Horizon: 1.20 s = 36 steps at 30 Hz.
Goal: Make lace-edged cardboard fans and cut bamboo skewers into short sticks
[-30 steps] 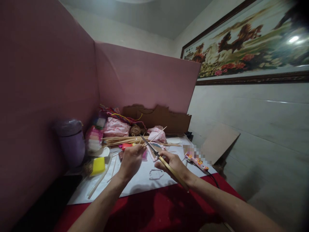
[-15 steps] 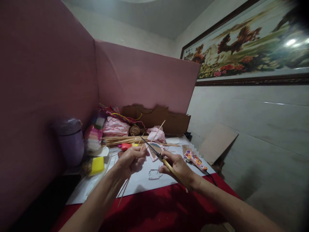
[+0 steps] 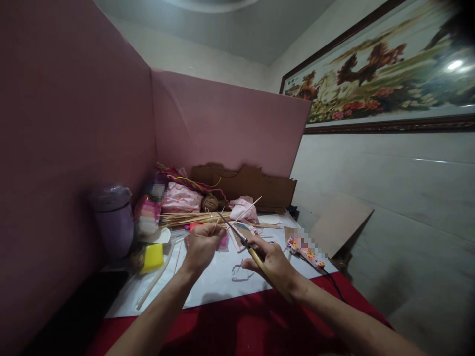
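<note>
The frame is dim overall, with a cool grey cast. A pale arc of light glows on the ceiling (image 3: 211, 6) at top centre, and a white glare spot sits on the glazed picture (image 3: 363, 74) at upper right. The pink partition (image 3: 52, 123) sinks into gloom at far left; the upper-right corner blurs to black. Soft shadows darken the red cloth (image 3: 359, 291) at bottom centre. Wide-angle distortion stretches the edges, and the purple container (image 3: 113, 227) looks smeared. The scissors (image 3: 256, 254) near the centre are fairly clear. Pixelated blocks cover two small patches, left and right of centre.
</note>
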{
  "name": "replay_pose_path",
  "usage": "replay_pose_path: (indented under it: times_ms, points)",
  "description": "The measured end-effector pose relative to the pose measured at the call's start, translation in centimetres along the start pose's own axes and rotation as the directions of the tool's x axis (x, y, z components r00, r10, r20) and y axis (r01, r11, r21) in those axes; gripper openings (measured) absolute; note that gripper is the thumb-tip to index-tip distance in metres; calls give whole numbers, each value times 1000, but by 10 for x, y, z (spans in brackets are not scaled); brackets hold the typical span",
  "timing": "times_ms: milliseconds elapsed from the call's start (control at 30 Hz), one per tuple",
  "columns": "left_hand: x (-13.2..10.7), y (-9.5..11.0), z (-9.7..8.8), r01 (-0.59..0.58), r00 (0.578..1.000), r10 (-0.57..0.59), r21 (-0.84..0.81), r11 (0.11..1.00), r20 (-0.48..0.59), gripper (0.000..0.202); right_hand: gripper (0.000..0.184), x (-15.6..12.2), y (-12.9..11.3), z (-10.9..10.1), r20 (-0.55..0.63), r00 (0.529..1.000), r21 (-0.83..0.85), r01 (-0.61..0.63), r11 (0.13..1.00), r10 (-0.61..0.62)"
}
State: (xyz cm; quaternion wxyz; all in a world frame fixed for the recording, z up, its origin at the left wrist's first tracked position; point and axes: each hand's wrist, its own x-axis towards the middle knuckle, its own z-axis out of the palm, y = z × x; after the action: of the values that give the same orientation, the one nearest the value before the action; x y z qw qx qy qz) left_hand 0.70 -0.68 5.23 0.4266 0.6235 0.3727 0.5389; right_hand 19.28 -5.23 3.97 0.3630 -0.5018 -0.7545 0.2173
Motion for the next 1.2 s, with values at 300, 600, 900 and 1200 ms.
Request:
replay_pose_path:
  times_ms: [300,600,900,1200]
  points:
    - [4,7,-9,511,826,-361,-305,804,433,30,43,0,5,-10,26,995,-64,96,993,-95]
    - [-3,-2,2,-227,970,240,212,950,-37,30,38,1,2,-3,-44,999,-107,19,994,-24]
    - [1,12,-8,463,870,-346,-343,818,351,29,47,4,14,-5,-21,978,-43,205,978,-206]
    - [-2,11,-3,452,875,-323,-367,813,362,22,41,5,11,-5,16,984,-5,179,984,-179]
